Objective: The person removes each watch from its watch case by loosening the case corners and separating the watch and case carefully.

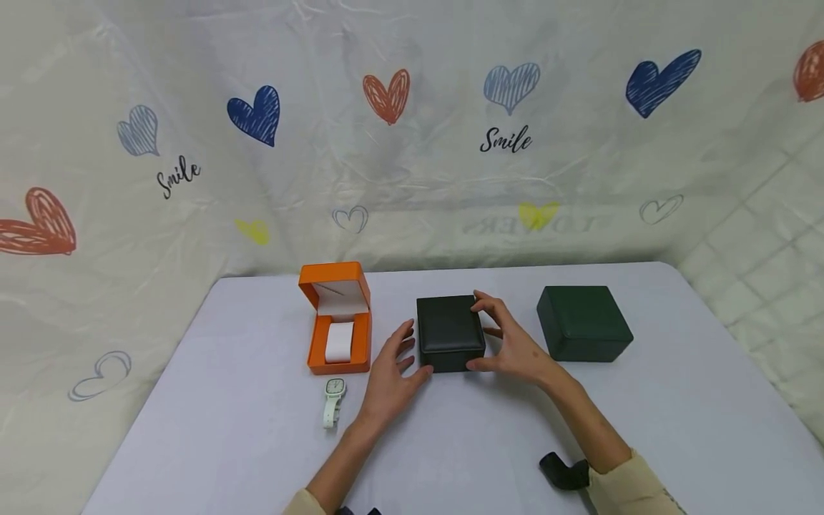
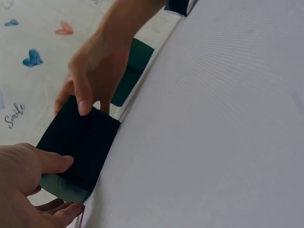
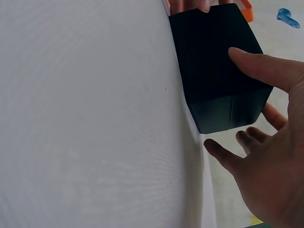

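A closed black box [image 1: 449,325] with a padded lid stands on the table between both hands. The right hand [image 1: 511,343] grips its right side, index finger curled at the far corner and thumb [image 3: 249,61] on the near face. On the left, the left hand [image 1: 395,372] is spread beside the box, its thumb [image 2: 57,162] touching the near face. Its other fingers lie along the left side; whether they touch it I cannot tell. Left of the hands stands an open orange watch box [image 1: 339,366] with a white cushion [image 1: 339,342] inside. A pale watch [image 1: 332,402] lies in front of it.
A closed dark green box [image 1: 586,322] stands to the right of the right hand. The white tabletop [image 1: 212,429] reaches back to a wall sheet [image 1: 431,164] printed with hearts and words. A black curved piece [image 1: 564,472] sits by the right sleeve.
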`<action>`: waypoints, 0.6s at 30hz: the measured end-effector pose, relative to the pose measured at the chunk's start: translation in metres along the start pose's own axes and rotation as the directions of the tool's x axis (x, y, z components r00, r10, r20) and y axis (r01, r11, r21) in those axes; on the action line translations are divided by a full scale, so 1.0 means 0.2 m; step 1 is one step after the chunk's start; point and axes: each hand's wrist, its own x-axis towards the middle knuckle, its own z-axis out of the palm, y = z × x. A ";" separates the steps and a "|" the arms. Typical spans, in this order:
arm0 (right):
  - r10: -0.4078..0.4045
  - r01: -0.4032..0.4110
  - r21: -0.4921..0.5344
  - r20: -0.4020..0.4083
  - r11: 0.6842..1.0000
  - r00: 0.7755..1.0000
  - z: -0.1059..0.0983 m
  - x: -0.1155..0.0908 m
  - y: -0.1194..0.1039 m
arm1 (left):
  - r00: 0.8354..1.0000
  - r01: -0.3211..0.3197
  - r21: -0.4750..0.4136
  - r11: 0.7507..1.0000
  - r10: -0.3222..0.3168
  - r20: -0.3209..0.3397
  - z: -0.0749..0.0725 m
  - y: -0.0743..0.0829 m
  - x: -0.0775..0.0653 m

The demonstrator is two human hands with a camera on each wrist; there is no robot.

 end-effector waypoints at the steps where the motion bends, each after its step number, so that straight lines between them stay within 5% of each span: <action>1: -0.003 0.003 0.006 0.006 1.000 1.000 0.00 0.00 0.00 | 1.000 -0.002 -0.004 1.000 0.002 0.000 0.00 0.00 0.00; 18: -0.044 0.044 -0.002 0.018 0.999 0.999 0.00 0.02 0.01 | 0.999 -0.035 -0.005 0.999 0.035 0.026 0.01 -0.01 0.03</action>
